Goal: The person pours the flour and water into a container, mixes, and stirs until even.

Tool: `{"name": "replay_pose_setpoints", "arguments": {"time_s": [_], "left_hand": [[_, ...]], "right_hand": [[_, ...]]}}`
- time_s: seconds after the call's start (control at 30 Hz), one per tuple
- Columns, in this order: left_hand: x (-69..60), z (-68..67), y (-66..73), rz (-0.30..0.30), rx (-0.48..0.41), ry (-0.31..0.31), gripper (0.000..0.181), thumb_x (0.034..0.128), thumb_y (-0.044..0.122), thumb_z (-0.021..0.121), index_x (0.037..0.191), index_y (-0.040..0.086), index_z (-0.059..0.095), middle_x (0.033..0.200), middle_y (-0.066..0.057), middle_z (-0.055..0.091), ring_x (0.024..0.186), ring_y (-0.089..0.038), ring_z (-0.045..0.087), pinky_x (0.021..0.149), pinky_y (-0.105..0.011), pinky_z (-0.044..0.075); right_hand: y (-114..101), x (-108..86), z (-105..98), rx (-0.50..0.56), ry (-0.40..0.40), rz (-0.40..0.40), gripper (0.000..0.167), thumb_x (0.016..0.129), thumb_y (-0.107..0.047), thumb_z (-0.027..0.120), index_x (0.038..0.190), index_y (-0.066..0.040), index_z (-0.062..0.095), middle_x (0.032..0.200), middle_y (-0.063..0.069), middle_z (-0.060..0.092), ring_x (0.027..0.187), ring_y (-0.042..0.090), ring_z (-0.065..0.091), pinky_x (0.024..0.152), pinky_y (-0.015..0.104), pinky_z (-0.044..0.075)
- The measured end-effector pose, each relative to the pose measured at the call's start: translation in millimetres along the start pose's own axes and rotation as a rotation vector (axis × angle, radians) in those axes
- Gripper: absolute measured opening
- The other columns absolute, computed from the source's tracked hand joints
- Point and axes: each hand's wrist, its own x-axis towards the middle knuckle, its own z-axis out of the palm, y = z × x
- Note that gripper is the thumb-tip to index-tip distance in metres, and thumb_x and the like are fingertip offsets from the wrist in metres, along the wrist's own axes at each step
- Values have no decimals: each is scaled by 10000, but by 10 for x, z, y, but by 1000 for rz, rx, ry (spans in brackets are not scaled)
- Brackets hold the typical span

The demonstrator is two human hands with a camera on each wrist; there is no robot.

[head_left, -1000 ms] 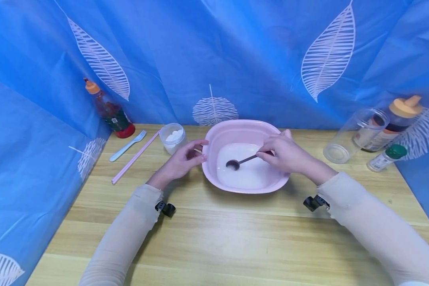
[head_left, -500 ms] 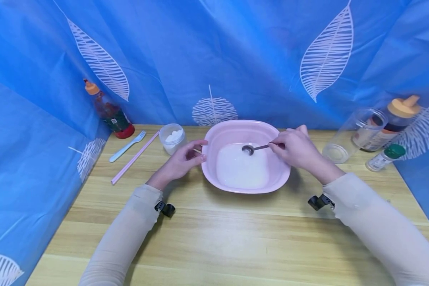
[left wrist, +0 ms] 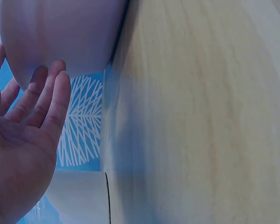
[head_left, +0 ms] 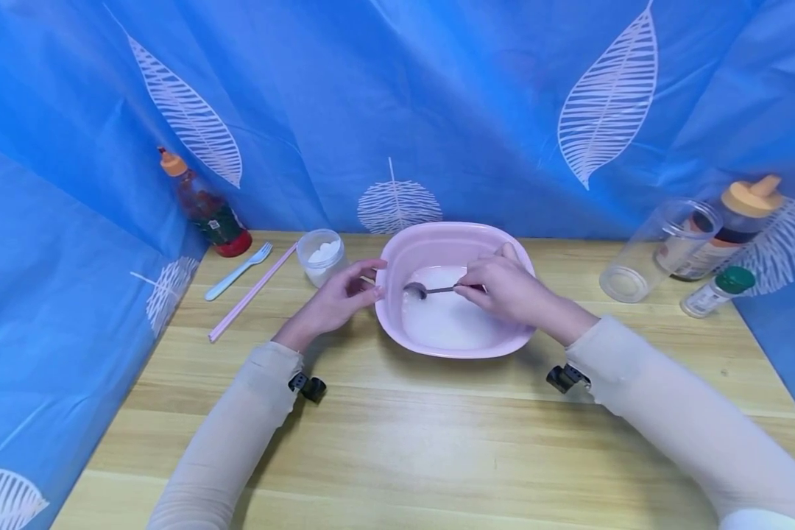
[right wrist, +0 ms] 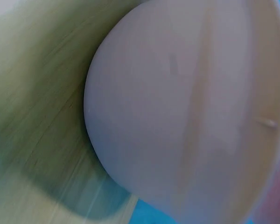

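Note:
A pink plastic basin (head_left: 460, 352) with milky white liquid (head_left: 453, 320) in it stands at the back middle of the table. My left hand (head_left: 331, 298) holds its left rim, and in the left wrist view the fingers (left wrist: 58, 100) touch the outer wall. Over the basin my right hand (head_left: 506, 291) pinches the handle of a small dark spoon (head_left: 416, 290). The spoon's bowl is down at the liquid near the left wall. In the right wrist view the basin's outside hides most of the right hand.
Left of the basin are a clear jar (head_left: 321, 258) of white contents, a pink straw (head_left: 252, 294), a light blue fork (head_left: 238, 272) and a red sauce bottle (head_left: 215, 213). On the right stand a clear cup (head_left: 642, 258), an orange-capped bottle (head_left: 742, 221) and a green-capped shaker (head_left: 715, 292).
The right hand first moved right and back with the spoon, then left again, so its bowl is now near the basin's left wall. The left hand and basin stay nearly still.

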Motion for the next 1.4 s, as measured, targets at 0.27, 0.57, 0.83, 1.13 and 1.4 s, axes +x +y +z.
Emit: {"name": "replay_pose_setpoints", "arguments": {"time_s": [0.27, 0.57, 0.83, 1.13, 1.4], "left_hand": [[8, 9, 6, -4, -12, -1, 516, 1059, 79, 661, 1552, 21, 518, 1312, -266, 651, 1119, -316, 716, 906, -255, 589], [2, 18, 5, -20, -7, 2, 521, 1064, 105, 665, 1558, 32, 516, 1323, -252, 642, 1154, -365, 701, 909, -253, 580], [-1, 14, 18, -15, -2, 2, 519, 1065, 105, 664, 1558, 33, 516, 1324, -256, 646, 1145, -359, 700, 906, -254, 576], [11, 12, 9, -22, 4, 1, 515, 1064, 103, 664, 1554, 39, 522, 1317, -242, 645, 1135, -331, 704, 907, -253, 577], [7, 13, 14, -8, 10, 7, 521, 1058, 93, 664, 1553, 22, 520, 1327, -257, 643, 1138, -332, 707, 915, -254, 578]], "right_hand": [[65, -241, -177, 29, -57, -148, 97, 960, -110, 800, 898, -176, 834, 735, -116, 550, 805, 110, 492, 886, 418, 268], [197, -482, -356, -5, -46, -202, 128, 924, -98, 834, 919, -226, 846, 779, -191, 550, 852, 53, 463, 836, 351, 222], [357, -568, -449, -172, 95, -205, 121, 841, -35, 864, 856, -150, 830, 757, -98, 640, 810, 147, 485, 804, 396, 239], [433, -610, -519, -232, 123, -143, 131, 850, -38, 856, 801, -136, 784, 737, -78, 619, 788, 164, 470, 786, 396, 238], [365, -612, -460, -81, 47, -186, 181, 901, -52, 823, 865, -221, 767, 797, -194, 607, 852, 74, 520, 820, 342, 249]]}}
